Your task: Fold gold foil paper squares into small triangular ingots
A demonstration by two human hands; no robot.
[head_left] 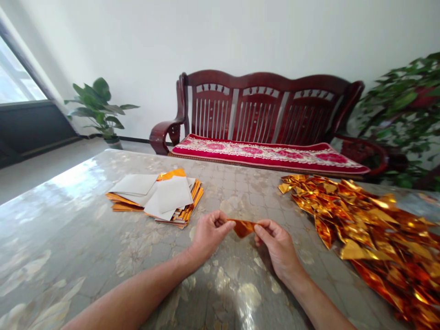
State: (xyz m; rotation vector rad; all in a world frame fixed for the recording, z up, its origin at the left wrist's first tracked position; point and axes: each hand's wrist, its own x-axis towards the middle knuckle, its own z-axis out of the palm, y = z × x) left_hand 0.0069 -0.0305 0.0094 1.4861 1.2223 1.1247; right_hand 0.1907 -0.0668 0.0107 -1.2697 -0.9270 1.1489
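A small folded piece of gold foil paper [243, 226] is held just above the table between both hands. My left hand [208, 233] pinches its left end with fingers closed. My right hand [277, 245] pinches its right end the same way. To the left lies a stack of flat gold foil sheets [161, 198], white sides up. To the right spreads a heap of folded gold foil pieces [371, 229].
The table [85, 238] has a glossy marbled top with glare. Behind it stands a dark red wooden bench [261, 110] with a red cushion. Potted plants stand at the back left [99, 107] and the right [405, 110]. A window is at far left.
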